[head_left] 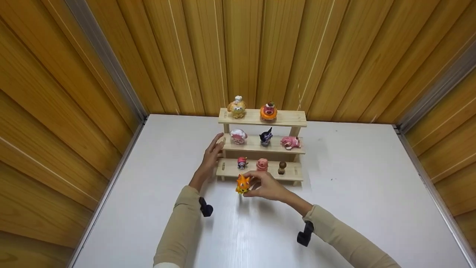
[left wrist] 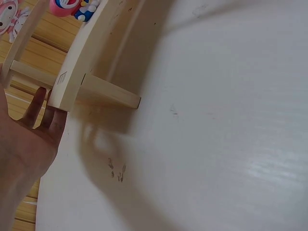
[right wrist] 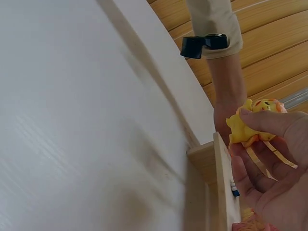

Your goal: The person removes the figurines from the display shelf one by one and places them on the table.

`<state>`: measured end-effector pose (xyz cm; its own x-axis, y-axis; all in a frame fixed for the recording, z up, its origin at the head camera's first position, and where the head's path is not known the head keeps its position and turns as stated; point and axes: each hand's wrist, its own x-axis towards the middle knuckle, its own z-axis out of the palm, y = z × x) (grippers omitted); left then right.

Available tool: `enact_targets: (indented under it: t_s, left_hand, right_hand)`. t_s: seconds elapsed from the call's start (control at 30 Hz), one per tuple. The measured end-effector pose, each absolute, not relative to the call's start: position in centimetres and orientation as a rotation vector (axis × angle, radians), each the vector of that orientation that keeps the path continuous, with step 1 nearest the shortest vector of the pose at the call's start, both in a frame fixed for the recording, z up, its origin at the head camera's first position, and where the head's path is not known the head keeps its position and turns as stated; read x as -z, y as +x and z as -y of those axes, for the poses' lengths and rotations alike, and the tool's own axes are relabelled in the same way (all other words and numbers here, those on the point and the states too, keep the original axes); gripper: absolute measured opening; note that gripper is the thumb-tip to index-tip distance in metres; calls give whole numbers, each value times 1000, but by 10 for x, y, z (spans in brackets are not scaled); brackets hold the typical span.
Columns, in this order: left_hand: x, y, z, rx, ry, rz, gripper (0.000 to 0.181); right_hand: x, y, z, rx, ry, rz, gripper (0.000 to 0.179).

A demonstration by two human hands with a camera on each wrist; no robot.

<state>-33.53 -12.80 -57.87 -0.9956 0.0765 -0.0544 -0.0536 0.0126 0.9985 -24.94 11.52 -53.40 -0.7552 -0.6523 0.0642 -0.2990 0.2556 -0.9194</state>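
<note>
My right hand [head_left: 268, 186] pinches a small orange-and-yellow figurine [head_left: 243, 184] between thumb and fingers, in front of the bottom tier of a three-tier wooden display shelf [head_left: 286, 118]. Close up in the right wrist view, the figurine [right wrist: 250, 126] shows its yellow body above the fingers. At the shelf's left end my left hand [head_left: 211, 158] touches the wood with extended fingers. Along the bottom tier stand a red-topped figurine [head_left: 242, 162], a pink figurine [head_left: 262, 164] and a brown-headed figurine [head_left: 282, 167]; the held figurine is nearest to the first two.
The middle tier holds a white-and-pink figurine [head_left: 238, 137], a dark figurine [head_left: 266, 137] and a pink lying figurine [head_left: 290, 142]. On top are a chef-hatted figurine [head_left: 237, 108] and an orange-ringed figurine [head_left: 268, 111]. The white table [head_left: 357, 193] meets wood-panelled walls [head_left: 241, 48].
</note>
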Motion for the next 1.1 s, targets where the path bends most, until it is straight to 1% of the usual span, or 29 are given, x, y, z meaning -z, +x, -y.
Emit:
enact_targets:
  t_s: [0.33,0.5,0.83,1.1]
  left_hand:
    - [580,-338,126,-2171,44,-2154,53]
    - [580,-338,124,-2164,43,-2161,53]
    - [580,-336,128,-2175,63,-2124,54]
    - [579,-335,130,-2150,109,-2172,51]
  right_hand:
    - [579,-243,-117,1534,-864,-2294,44]
    - [597,-241,-123,1514,-871,-2351,45]
    - [607,-238,-121,1472,-910,-2433,43]
    - [610,-240,-121,1452,-890,-2422,41]
